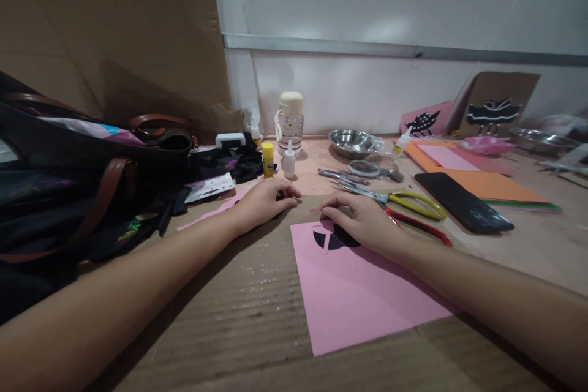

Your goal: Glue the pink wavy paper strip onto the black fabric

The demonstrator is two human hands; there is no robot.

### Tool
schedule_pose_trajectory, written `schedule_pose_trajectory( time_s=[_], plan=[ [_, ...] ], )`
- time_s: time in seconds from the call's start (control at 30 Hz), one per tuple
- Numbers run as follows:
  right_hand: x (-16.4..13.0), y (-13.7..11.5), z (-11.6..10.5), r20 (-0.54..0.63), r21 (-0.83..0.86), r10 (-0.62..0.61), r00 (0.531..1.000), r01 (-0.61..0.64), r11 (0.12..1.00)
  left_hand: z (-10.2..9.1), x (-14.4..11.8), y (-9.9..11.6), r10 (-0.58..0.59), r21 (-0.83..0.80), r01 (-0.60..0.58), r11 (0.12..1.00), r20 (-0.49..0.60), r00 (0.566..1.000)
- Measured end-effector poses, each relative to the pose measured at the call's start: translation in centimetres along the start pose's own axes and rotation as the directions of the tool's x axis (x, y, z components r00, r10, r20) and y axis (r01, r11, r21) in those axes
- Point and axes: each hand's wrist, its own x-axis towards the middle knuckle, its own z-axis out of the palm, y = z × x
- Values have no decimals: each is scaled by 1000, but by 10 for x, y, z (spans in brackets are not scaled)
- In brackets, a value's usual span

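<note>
1. Where both forearms come in from the near edge, a corrugated cardboard sheet (pixel 239 312) covers the bench, with a pink foam sheet (pixel 358 300) lying flat on it under the right arm.
2. Right hand (pixel 362 220) rests palm down on the far corner of the pink foam sheet, fingers together and pressing flat on a black cut-out (pixel 333 239); not clamped around anything.
3. The black cut-out sits on the pink sheet, partly hidden under the right hand, with a thin pink sliver across it.
4. Left hand (pixel 264 201) lies on the cardboard just left of the pink sheet, fingers loosely curled with tips to the surface; cannot tell if it pinches something small.
5. Just beyond the right hand: yellow-handled scissors (pixel 404 201), red-handled pliers (pixel 416 223) touching them; black phone (pixel 463 202) further right.
6. Left side: dark handbag (pixel 68 177) with brown straps, black cloth beside it.
7. Further back: yellow glue stick (pixel 267 160), small white glue bottle (pixel 289 160), dotted drink bottle (pixel 291 119) with cream lid, steel bowl (pixel 353 142).
8. Far right: orange paper (pixel 482 180) with pink sheets on top, two cards with black animal shapes leaning on the white wall (pixel 367 24).
9. Far left: big brown cardboard panel (pixel 114 30) upright.
</note>
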Motion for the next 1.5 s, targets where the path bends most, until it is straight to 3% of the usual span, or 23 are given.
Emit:
schedule_pose_trajectory(
  time_s=[0.17,0.4,0.53,0.7,0.8,0.93,1.03,1.17,1.3,1.5],
  plan=[
    [0,4,2,31,192,47,998,-52,980,2,-6,7,-42,-121,25,992,-137,990],
    [3,-2,-4,73,439,115,991,-135,888,11,-15,28,31,-273,-104,956,-259,965],
    [4,-4,-3,138,486,149,979,-198,851,17,-19,34,115,-217,-198,956,-343,932],
    [5,-2,-1,207,506,146,967,-233,831,15,-23,35,330,19,-352,936,-399,855],
    [4,-1,-1,223,516,135,965,-235,824,9,-27,32,512,241,-453,858,-356,781],
    [2,1,-3,246,532,78,966,-202,822,-1,-32,27,736,480,-594,646,-183,652],
    [0,-1,-3,251,512,40,967,-168,842,-5,-33,26,819,590,-627,509,-108,564],
    [-2,-5,-4,228,476,19,973,-128,870,-5,-33,30,875,672,-632,387,-52,481],
    [-2,-5,-3,206,485,11,978,-112,868,-4,-34,36,896,693,-647,319,3,445],
    [-2,-5,-2,240,503,-11,971,-115,857,-5,-33,37,890,686,-661,305,43,454]
  ],
)
